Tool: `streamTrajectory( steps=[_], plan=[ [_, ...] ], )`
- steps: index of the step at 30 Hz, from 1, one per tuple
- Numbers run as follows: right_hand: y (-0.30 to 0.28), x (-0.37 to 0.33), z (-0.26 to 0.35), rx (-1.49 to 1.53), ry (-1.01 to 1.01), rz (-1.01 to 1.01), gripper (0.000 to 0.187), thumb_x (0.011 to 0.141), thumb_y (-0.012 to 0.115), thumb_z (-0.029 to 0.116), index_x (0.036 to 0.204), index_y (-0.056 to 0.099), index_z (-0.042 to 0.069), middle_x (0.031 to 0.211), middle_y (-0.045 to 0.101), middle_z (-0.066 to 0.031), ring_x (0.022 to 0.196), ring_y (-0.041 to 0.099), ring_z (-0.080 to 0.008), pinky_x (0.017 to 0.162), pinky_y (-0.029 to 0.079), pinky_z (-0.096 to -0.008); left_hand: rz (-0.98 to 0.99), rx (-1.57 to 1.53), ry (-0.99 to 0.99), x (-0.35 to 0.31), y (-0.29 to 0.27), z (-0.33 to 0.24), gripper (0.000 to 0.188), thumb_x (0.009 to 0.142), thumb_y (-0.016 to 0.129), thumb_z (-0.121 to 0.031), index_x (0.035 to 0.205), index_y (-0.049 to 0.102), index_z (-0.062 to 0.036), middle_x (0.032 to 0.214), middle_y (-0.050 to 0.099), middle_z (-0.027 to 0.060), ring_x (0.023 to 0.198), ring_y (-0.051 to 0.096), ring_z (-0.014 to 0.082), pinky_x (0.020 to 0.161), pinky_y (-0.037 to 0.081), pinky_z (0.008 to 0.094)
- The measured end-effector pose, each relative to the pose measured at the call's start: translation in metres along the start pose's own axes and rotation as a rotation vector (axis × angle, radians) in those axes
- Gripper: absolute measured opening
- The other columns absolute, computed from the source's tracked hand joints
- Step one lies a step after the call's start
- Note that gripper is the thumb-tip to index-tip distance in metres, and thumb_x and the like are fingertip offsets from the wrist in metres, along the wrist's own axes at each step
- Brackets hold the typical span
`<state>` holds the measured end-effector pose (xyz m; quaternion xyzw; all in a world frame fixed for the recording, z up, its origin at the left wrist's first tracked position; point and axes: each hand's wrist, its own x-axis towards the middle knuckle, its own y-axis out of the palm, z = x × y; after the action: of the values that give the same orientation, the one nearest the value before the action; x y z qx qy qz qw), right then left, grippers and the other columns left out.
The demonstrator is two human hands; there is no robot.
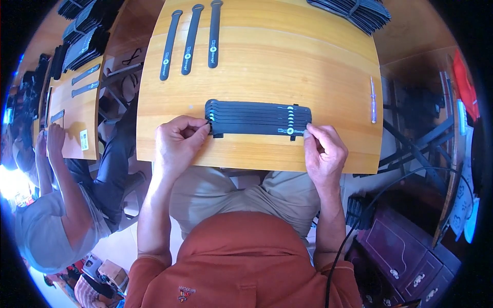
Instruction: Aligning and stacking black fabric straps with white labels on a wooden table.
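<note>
A fanned stack of black straps point(251, 118) lies crosswise near the front edge of the wooden table point(267, 61), each strap overlapping the one behind it. Small dark tabs poke out below the stack close to both ends. My left hand point(178, 143) pinches the left end of the stack between thumb and fingers. At the opposite end, my right hand point(326, 151) has its thumb and forefinger closed on the near right corner. Three single straps, a left one point(170, 46), a middle one point(192, 41) and a right one point(214, 36), lie lengthwise at the far left.
A slim screwdriver point(373, 100) rests by the table's right edge. Bundled black straps point(354, 13) sit at the far right corner. On the left, another person's hands point(55, 138) work at a second table point(88, 115) bearing more straps. A cable point(354, 226) runs past my right arm.
</note>
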<state>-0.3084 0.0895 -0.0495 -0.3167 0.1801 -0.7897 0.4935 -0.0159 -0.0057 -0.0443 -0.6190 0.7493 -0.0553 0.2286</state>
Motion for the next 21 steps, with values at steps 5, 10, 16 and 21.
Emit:
streamTrajectory(
  steps=[5, 10, 16, 21],
  plan=[
    [0.0002, -0.0007, -0.0017, -0.021, -0.02, -0.003, 0.013, 0.086, 0.072, -0.007, 0.098, 0.074, -0.004, 0.086, 0.07, -0.0157, 0.074, 0.07, -0.028, 0.065, 0.055, -0.036, -0.006, 0.017, 0.015, 0.0002, 0.0011, -0.0018, 0.011, 0.092, 0.077, -0.003, 0.098, 0.077, 0.0053, 0.074, 0.071, 0.0017, 0.065, 0.06, 0.0041, 0.06, 0.05, 0.0227],
    [-0.0004, -0.0013, -0.0017, -0.012, -0.02, -0.005, 0.013, 0.086, 0.072, -0.007, 0.099, 0.074, -0.004, 0.088, 0.07, -0.0158, 0.075, 0.07, -0.0286, 0.066, 0.055, -0.0363, -0.008, 0.009, 0.023, -0.0006, 0.0022, -0.0027, 0.011, 0.092, 0.077, -0.002, 0.099, 0.077, 0.006, 0.074, 0.071, 0.0016, 0.066, 0.06, 0.004, 0.06, 0.05, 0.0227],
    [-0.0006, -0.0022, -0.0021, -0.013, -0.014, 0.002, 0.013, 0.088, 0.071, -0.006, 0.1, 0.074, -0.003, 0.089, 0.07, -0.0148, 0.073, 0.07, -0.0254, 0.063, 0.054, -0.0337, 0.0, -0.002, 0.024, -0.0012, 0.0017, -0.0022, 0.011, 0.091, 0.077, -0.002, 0.099, 0.077, 0.0055, 0.074, 0.072, 0.0019, 0.066, 0.06, 0.0041, 0.062, 0.05, 0.0224],
    [-0.0001, -0.0009, -0.0001, -0.007, 0.002, 0.012, 0.013, 0.088, 0.072, -0.006, 0.101, 0.074, -0.003, 0.088, 0.07, -0.0143, 0.072, 0.069, -0.0235, 0.062, 0.054, -0.0327, -0.009, 0.001, 0.025, -0.0007, 0.0015, -0.0002, 0.011, 0.09, 0.078, -0.002, 0.099, 0.078, 0.0051, 0.075, 0.072, 0.0027, 0.066, 0.061, 0.0045, 0.062, 0.051, 0.0228]
  ],
)
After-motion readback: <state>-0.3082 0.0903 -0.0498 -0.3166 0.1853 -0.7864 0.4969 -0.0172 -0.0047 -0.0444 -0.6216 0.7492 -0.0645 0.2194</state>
